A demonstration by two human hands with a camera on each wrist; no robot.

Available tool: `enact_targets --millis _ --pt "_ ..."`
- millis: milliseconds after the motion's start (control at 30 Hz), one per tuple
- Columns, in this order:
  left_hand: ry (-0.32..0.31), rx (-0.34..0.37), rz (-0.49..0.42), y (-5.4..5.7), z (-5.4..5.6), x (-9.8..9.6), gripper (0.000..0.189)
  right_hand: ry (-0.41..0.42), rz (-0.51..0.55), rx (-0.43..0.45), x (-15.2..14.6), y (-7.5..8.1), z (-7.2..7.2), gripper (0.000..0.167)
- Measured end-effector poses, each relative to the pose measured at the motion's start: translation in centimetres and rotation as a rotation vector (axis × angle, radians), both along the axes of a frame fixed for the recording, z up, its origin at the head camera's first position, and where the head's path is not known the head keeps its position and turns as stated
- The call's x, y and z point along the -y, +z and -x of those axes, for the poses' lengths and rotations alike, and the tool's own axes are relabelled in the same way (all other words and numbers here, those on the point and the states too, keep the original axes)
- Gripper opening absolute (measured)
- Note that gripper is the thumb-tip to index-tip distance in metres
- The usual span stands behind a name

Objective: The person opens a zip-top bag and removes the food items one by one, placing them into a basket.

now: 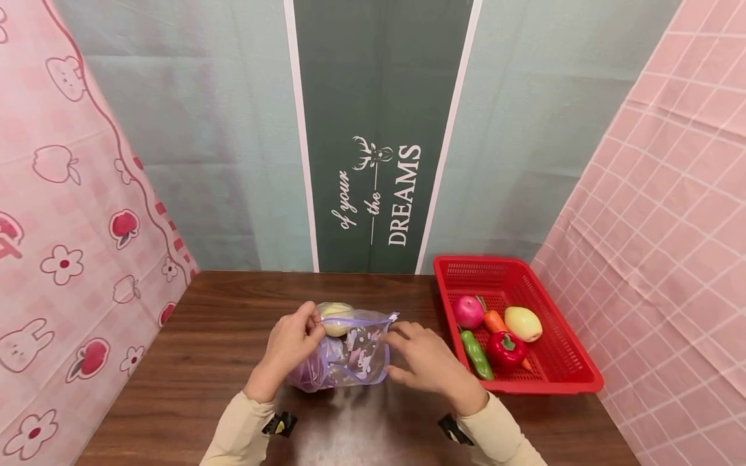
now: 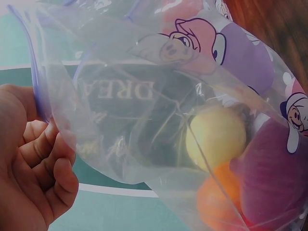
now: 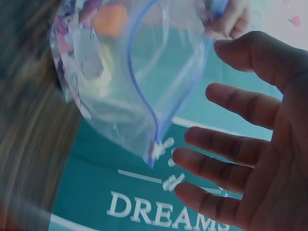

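Note:
A clear zip bag (image 1: 364, 369) with purple edging and cartoon prints sits above the table's middle, its mouth spread apart. My left hand (image 1: 293, 342) pinches the bag's edge near the mouth, fingers curled, as the left wrist view also shows. Inside lie a pale yellow round item (image 2: 216, 137), an orange item (image 2: 215, 197) and a purple bulbous item (image 2: 276, 178), seen through the plastic. On the bag's right side, my right hand (image 1: 428, 359) has its fingers spread; in the right wrist view they stand apart from the bag and its white slider (image 3: 156, 150).
A red basket (image 1: 562, 369) at the right holds a magenta round vegetable (image 1: 468, 312), a carrot (image 1: 494, 321), a pale yellow vegetable (image 1: 523, 323), a red bell pepper (image 1: 505, 351) and a long green vegetable (image 1: 476, 355). Curtains enclose the wooden table (image 1: 192, 362).

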State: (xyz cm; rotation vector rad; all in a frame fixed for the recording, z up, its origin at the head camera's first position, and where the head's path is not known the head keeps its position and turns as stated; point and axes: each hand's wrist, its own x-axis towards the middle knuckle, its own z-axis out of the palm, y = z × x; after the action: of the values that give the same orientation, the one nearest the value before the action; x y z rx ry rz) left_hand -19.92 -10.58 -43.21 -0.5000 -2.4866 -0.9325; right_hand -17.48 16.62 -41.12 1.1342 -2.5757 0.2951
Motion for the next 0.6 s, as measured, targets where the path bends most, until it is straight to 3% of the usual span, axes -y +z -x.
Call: enact_targets --millis 433,600 --pt "0.006 -0.003 -0.007 -0.2 0.2 0.0 0.016 0.063 -0.041 0.099 4.3 -1.3 1.3 0.044" --pt "0.006 0.001 -0.013 -0.2 0.2 0.0 0.014 0.065 -0.062 0.084 5.4 -1.2 1.5 0.043"
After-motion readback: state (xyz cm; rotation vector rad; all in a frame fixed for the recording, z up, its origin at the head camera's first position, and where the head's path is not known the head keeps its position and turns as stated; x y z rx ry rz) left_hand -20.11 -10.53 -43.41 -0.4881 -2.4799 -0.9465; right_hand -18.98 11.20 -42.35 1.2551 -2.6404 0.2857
